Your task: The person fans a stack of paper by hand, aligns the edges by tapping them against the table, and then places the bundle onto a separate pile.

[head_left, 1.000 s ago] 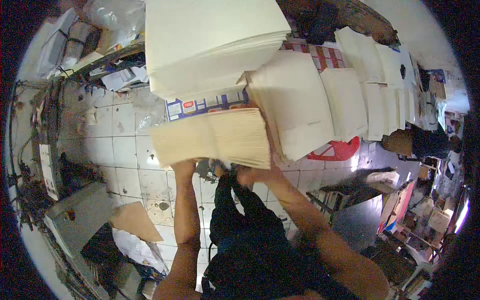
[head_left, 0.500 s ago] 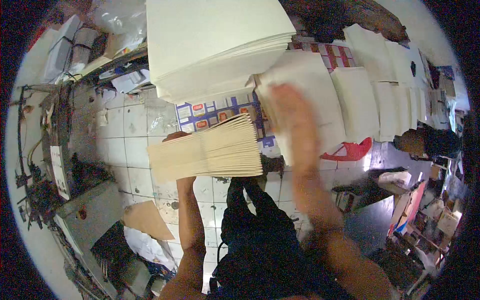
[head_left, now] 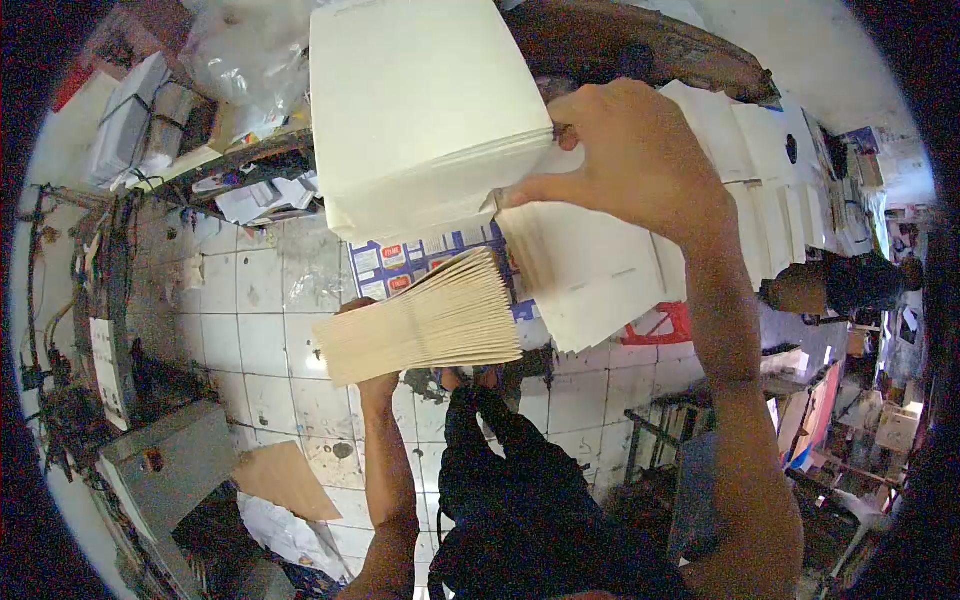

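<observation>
My left hand (head_left: 378,388) is closed around a bundle of folded cream paper sheets (head_left: 420,320), held level, with its layered edges fanned toward the right. Part of that hand is hidden under the bundle. My right hand (head_left: 640,160) is at the right edge of a tall stack of cream paper (head_left: 430,100). Its thumb presses low on the stack's side and its curled fingers touch the upper corner, so the hand spans the edge. Beside it, under my wrist, lies a slanting pile of pale sheets (head_left: 590,270).
Blue printed packaging sheet (head_left: 385,258) lies under the stacks. More paper piles (head_left: 775,215) run along the right, with a red piece (head_left: 655,323) below. A grey cabinet (head_left: 165,465) and brown cardboard (head_left: 285,480) stand lower left on the tiled floor. Tied paper bundles (head_left: 130,120) sit upper left.
My right hand has moved up from the pale pile to the edge of the tall stack. My left hand still holds the bundle, slightly lower in view.
</observation>
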`<state>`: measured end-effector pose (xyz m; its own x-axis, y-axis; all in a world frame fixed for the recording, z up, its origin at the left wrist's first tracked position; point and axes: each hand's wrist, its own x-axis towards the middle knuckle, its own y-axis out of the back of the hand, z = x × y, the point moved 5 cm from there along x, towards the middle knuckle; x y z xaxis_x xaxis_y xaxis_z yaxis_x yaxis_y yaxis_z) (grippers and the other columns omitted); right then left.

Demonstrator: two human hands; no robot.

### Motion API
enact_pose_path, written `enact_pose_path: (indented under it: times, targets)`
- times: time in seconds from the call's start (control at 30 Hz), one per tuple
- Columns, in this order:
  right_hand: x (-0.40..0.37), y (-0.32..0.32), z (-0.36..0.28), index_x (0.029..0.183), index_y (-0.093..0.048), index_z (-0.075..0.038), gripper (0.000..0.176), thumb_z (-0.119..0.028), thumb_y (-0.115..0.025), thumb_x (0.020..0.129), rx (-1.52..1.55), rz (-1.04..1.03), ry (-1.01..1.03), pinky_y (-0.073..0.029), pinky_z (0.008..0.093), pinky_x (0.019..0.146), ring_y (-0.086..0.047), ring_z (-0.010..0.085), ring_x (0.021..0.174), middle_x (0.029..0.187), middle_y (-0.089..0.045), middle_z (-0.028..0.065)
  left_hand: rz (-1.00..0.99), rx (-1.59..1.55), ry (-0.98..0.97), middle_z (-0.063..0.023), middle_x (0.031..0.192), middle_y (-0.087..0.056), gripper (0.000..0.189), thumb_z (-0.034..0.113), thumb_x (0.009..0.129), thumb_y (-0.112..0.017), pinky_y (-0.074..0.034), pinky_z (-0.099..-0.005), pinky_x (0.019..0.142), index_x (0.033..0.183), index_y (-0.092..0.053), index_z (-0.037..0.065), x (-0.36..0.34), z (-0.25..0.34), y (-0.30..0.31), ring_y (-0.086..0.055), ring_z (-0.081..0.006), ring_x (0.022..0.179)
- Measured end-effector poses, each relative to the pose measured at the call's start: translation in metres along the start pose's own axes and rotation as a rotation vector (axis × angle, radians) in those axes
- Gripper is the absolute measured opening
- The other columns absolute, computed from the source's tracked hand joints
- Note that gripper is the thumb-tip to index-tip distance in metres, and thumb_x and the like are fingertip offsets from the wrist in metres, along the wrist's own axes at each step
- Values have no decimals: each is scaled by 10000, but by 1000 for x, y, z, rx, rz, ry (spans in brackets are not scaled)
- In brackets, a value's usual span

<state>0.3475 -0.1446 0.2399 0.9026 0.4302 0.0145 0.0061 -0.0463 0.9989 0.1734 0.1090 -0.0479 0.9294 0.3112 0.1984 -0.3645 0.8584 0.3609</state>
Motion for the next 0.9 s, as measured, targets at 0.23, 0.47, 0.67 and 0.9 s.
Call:
enact_pose_path:
  times: [0.23,0.47,0.67,0.9]
  targets:
    - [5,-3,10,786,-722,-36,454,-478,-752,686,83,102,30,-521,371,663,-671,302,701,725,-677,155,-13,137,59,-107,1017,-543,449,211,709,-758,-431,-350,846,1057,-547,20,-10,-21,2,-532,-226,932]
    - [-41,-11,8,960,-715,-53,540,-490,-789,652,398,-11,-80,-504,330,730,-676,193,793,880,-713,93,26,-71,25,-111,997,-540,408,196,711,-761,-431,-362,842,1007,-529,36,13,41,1,-529,-229,931]
    - [-109,-129,-32,1468,-149,38,1552,-701,-848,296,1325,83,205,-222,440,1120,-218,321,1403,1519,-189,216,-8,-166,-53,-121,993,-540,379,166,731,-743,-433,-368,864,1001,-507,41,24,66,3,-536,-233,958]
    - [-101,-153,-63,1465,-195,9,1302,-377,-944,473,1201,269,58,-253,460,1104,-359,331,1308,1365,-402,189,-101,-238,2,-145,1059,-542,527,432,759,-683,-414,-400,921,1044,-509,23,18,47,6,-530,-261,1027]
